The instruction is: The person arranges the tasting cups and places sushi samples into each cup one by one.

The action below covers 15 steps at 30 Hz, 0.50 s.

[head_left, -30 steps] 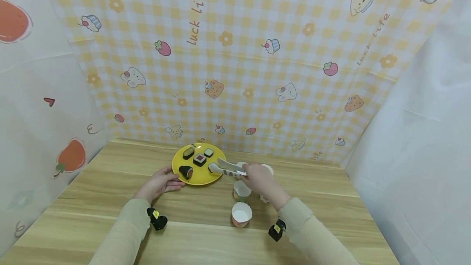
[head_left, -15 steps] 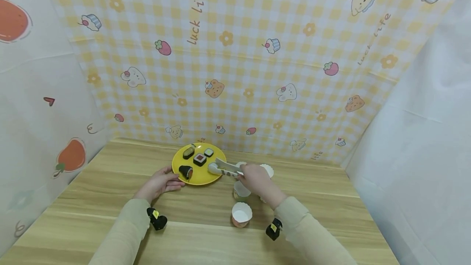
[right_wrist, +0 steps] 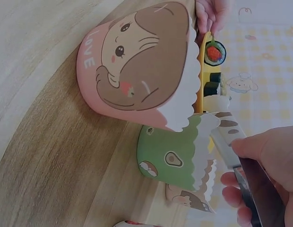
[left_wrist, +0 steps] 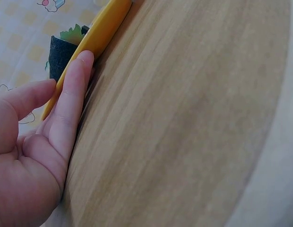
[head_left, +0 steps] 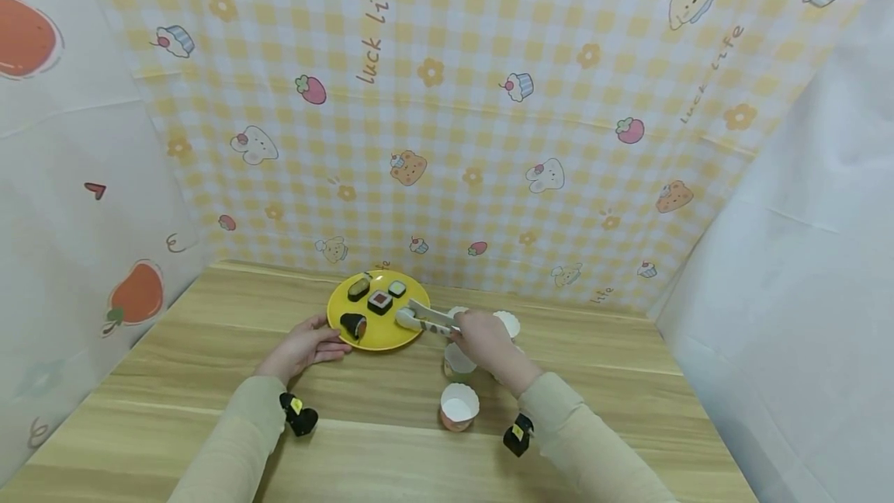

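Observation:
My left hand (head_left: 303, 349) pinches the near-left rim of a yellow plate (head_left: 380, 338). In the left wrist view the thumb lies above the rim and the fingers beneath it. On the plate sit a dark cone hand roll (head_left: 352, 326), a square sushi roll (head_left: 379, 302), an oval sushi piece (head_left: 359, 287) and a small white-topped roll (head_left: 396, 289). My right hand (head_left: 492, 344) grips white tongs (head_left: 434, 326) with brown spots, their tips over the plate's right side. Whether anything lies between the tips, I cannot tell.
Several paper cups stand right of the plate, including a pink cup (right_wrist: 137, 66) nearest me and a green cup (right_wrist: 172, 153) behind it. Another white-rimmed cup (head_left: 507, 323) is partly hidden by the right hand. A checked cloth (head_left: 468, 123) hangs behind the table.
The right hand and the tongs have shifted slightly left, and the tongs' arms look a little closer together. The left hand and plate stay put.

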Each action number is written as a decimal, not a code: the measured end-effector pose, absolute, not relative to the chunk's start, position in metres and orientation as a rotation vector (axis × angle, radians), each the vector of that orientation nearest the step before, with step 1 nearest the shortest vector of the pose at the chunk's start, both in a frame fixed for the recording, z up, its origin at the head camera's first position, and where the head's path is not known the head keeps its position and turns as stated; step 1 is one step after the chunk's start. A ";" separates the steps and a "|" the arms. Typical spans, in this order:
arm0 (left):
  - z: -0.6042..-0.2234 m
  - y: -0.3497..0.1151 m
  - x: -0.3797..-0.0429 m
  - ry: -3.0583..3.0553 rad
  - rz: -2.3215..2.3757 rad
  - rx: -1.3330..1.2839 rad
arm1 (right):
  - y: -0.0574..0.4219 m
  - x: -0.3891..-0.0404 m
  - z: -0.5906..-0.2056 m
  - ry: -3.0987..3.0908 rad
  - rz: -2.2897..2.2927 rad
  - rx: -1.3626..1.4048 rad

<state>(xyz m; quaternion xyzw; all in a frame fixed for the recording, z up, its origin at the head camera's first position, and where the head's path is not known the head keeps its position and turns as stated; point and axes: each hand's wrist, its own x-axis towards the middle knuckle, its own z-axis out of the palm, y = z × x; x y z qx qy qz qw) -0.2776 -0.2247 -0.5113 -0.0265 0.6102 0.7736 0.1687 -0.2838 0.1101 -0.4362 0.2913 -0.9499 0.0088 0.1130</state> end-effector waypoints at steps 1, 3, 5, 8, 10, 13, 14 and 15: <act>-0.511 -0.225 -0.278 1.739 2.197 -0.074 | 0.110 -0.284 -0.436 -2.779 0.025 0.857; -0.512 -0.224 -0.278 1.744 2.196 -0.075 | 0.111 -0.283 -0.436 -2.771 0.019 0.860; -0.512 -0.224 -0.278 1.745 2.195 -0.072 | 0.111 -0.283 -0.436 -2.764 0.008 0.863; -0.512 -0.224 -0.278 1.737 2.202 -0.074 | 0.111 -0.283 -0.436 -2.770 -0.003 0.862; -0.512 -0.224 -0.278 1.735 2.203 -0.068 | 0.111 -0.283 -0.436 -2.772 -0.005 0.864; -0.511 -0.224 -0.278 1.739 2.206 -0.065 | 0.111 -0.283 -0.436 -2.780 -0.011 0.869; -0.511 -0.224 -0.277 1.742 2.205 -0.061 | 0.112 -0.283 -0.436 -2.781 -0.010 0.872; -0.511 -0.224 -0.277 1.740 2.206 -0.062 | 0.112 -0.284 -0.436 -2.784 -0.012 0.873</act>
